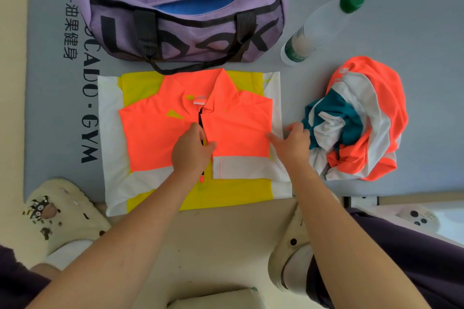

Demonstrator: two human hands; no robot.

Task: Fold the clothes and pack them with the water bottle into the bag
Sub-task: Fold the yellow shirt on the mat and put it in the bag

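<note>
Mat [376, 113]: grey work surface
Bag [185, 7]: purple, mouth open toward the folding, ready to load
Shirt [195, 133]: orange, folded square, below bag
Heap of clothes [364, 120]: crumpled, unfolded, at right
Bottle [324, 25]: lying beside bag
Left hand [193, 150]: fingers together, pressing shirt centre
Right hand [293, 140]: fingers spread, smoothing right edge

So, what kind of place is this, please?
Probably a gym or home workout spot, though that is uncertain: a grey mat printed "GYM" lies on the floor, with a purple sports bag and a water bottle on it.
</note>
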